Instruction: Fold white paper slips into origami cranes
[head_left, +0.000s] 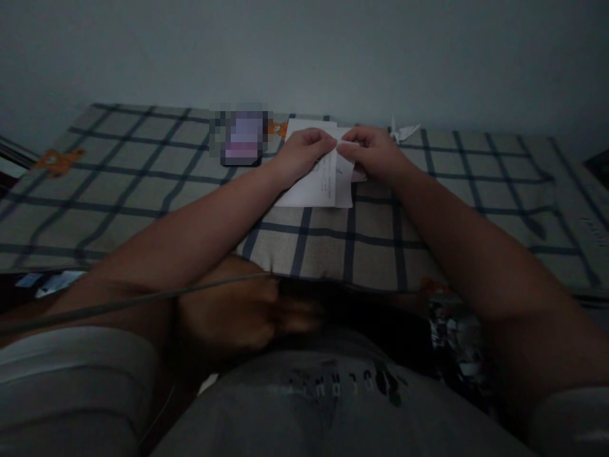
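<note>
A white sheet of paper [304,193] with some print on it lies on the checked tablecloth, its right part folded or overlapped along an upright edge. My left hand [309,149] is closed, thumb and fingers pinching the paper near its upper middle. Just to the right, my right hand [371,151] is closed too, its thumb and forefinger pinched on the paper close to the left fingertips. Part of the paper is hidden under both hands. Beyond my right hand sits a small white folded-paper piece [406,132] with pointed ends.
A phone-like object [245,136], pixelated, lies to the left on the checked tablecloth [190,203]. Orange figures [59,162] show on the cloth. A plain wall [304,57] rises behind the table. Below my left arm is a blurred tan-brown shape [228,304] I cannot make out.
</note>
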Motion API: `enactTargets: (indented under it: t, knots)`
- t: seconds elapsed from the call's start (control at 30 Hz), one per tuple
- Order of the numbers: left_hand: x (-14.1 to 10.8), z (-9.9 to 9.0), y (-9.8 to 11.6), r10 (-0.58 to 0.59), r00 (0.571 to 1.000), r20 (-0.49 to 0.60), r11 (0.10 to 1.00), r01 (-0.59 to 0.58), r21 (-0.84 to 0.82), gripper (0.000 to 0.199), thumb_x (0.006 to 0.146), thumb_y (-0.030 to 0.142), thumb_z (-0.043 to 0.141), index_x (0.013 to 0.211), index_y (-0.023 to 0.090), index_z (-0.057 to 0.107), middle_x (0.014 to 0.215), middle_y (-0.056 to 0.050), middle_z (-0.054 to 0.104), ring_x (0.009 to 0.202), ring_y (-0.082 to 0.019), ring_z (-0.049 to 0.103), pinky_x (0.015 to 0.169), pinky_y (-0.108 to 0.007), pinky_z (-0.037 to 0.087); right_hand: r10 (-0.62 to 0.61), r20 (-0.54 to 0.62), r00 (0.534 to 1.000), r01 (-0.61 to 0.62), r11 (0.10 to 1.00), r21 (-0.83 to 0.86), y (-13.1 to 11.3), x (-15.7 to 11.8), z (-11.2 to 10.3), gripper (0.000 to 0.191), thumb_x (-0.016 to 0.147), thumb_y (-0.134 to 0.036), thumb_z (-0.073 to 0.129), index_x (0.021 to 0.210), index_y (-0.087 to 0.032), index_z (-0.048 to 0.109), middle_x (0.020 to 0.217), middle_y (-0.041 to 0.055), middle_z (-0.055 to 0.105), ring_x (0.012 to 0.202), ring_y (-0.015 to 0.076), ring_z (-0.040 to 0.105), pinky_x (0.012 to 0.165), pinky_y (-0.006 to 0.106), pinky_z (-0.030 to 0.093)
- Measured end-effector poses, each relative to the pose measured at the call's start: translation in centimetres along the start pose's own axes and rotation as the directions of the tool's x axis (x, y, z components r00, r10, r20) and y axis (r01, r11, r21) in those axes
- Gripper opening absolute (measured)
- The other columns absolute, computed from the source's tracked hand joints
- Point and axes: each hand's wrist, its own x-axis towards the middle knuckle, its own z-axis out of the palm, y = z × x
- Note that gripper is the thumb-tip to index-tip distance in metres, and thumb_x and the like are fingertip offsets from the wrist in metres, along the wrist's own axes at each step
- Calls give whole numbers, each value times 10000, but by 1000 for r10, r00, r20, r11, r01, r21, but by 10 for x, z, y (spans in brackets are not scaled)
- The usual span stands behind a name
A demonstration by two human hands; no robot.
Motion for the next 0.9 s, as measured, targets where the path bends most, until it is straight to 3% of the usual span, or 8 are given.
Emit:
enactTargets:
  t: [0.2,0.37,0.63,0.9]
  knots:
    - [-4,1,6,-45,999,24,999,46,-25,154,915,297,688,801,197,665,688,10,571,639,-114,503,603,-271,360,25,29,999,-26,999,41,0,-2,-2,290,840,-444,813,861,-222,627,710,1,592,666,156,591,553,269,490]
    - [-5,-2,6,-69,995,70,997,72,-33,123,888,256,693,781,202,667,638,23,514,557,-95,405,549,-276,279,42,55,998,-46,996,76,-2,-3,-3,198,856,-359,792,836,-217,655,685,-8,618,588,132,569,507,258,465]
    - [-5,-3,6,-12,1000,28,998,11,62,119,861,309,691,821,212,635,701,9,557,654,-133,496,625,-283,382,46,68,997,-52,994,91,10,3,-6,196,843,-349,801,883,-223,657,715,-3,645,629,148,608,539,266,507]
    - [-13,-5,15,-81,995,61,987,71,146,109,857,302,635,815,201,632,666,17,550,641,-131,523,616,-262,408,-20,116,993,13,998,62,7,2,-6,198,873,-328,774,876,-176,647,662,-24,589,565,97,532,480,205,408]
